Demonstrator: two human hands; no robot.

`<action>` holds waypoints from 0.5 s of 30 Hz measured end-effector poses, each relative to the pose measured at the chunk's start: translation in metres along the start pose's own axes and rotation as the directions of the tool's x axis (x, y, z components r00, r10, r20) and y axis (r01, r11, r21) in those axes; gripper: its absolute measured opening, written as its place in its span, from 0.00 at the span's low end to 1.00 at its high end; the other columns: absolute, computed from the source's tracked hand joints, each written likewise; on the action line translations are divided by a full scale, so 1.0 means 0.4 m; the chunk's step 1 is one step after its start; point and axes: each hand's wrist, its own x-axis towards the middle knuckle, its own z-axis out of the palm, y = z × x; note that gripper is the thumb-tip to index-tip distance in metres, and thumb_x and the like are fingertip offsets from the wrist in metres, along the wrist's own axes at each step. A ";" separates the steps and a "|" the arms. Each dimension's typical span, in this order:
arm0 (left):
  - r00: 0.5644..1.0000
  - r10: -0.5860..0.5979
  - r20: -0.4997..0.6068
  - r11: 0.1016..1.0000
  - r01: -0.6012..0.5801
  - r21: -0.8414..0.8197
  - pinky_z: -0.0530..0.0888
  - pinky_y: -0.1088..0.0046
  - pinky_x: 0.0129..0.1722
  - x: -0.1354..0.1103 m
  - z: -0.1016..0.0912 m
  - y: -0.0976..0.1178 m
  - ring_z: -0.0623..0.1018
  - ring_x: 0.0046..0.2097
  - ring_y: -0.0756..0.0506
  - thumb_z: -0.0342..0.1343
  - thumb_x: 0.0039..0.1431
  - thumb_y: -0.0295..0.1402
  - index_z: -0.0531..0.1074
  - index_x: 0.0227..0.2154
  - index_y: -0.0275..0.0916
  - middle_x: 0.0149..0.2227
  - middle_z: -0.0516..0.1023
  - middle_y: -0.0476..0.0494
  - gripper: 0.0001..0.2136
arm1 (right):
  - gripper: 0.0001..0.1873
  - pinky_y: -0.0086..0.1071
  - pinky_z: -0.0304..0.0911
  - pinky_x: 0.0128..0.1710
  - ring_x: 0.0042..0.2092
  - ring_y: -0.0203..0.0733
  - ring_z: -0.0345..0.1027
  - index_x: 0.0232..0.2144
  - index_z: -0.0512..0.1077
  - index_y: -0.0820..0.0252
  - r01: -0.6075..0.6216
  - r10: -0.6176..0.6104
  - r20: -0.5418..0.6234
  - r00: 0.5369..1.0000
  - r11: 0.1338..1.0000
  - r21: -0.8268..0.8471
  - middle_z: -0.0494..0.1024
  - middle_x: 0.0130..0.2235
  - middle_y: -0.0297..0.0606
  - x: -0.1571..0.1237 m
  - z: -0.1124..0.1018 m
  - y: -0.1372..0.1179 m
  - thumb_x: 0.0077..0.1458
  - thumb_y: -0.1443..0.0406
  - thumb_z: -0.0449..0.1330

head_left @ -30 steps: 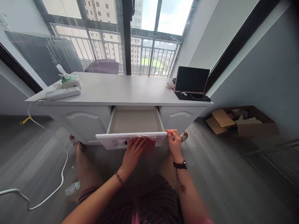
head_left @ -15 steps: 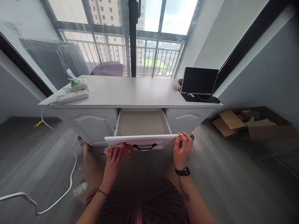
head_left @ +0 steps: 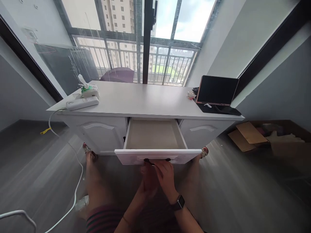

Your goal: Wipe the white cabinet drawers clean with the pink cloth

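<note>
At the centre of the frame a white drawer point(head_left: 154, 134) stands open, its pale inside facing up and its front panel toward the wearer; the right hand point(head_left: 167, 176) is at the middle of that panel, its fingers closed on the black drawer handle point(head_left: 147, 160), whose two ends show on either side of them; a dark smartwatch point(head_left: 180, 202) sits on that wrist; the left hand point(head_left: 146, 183) is low and just beside it, below the handle, too blurred to tell whether its fingers are apart or together, or what they hold. Above the drawer runs the white tabletop point(head_left: 143, 100); on it, a white power strip point(head_left: 82, 103) lies at the left of the frame, just beside a tissue pack point(head_left: 90, 93); a thin dark-screened display point(head_left: 218, 90) stands tilted at the right; an open cardboard box point(head_left: 286, 149) rests on the floor point(head_left: 233, 191) at the right edge.
</note>
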 end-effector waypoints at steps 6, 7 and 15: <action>0.971 -0.224 0.084 0.842 0.236 -0.485 0.74 0.49 0.49 0.001 -0.133 -0.107 0.71 0.57 0.37 0.53 0.60 0.40 0.65 0.56 0.51 0.58 0.69 0.40 0.20 | 0.10 0.42 0.57 0.48 0.44 0.44 0.71 0.42 0.74 0.51 -0.013 0.013 0.025 1.000 1.000 0.014 0.80 0.41 0.35 0.034 0.015 0.018 0.63 0.65 0.54; 0.960 -0.269 0.081 0.822 0.273 -0.501 0.74 0.52 0.48 -0.009 -0.165 -0.141 0.72 0.55 0.38 0.55 0.60 0.40 0.67 0.54 0.46 0.56 0.70 0.39 0.19 | 0.10 0.43 0.57 0.49 0.44 0.44 0.71 0.42 0.74 0.52 -0.022 0.021 0.032 0.999 1.000 0.021 0.80 0.41 0.35 0.049 0.022 0.024 0.63 0.65 0.54; 0.712 -0.700 0.042 0.468 0.502 -0.727 0.76 0.59 0.41 0.051 -0.380 -0.420 0.72 0.55 0.35 0.43 0.66 0.42 0.72 0.46 0.54 0.41 0.79 0.50 0.14 | 0.13 0.41 0.58 0.49 0.45 0.45 0.71 0.40 0.77 0.54 -0.112 0.103 0.091 0.990 0.989 0.093 0.80 0.41 0.37 0.218 0.083 0.106 0.63 0.62 0.52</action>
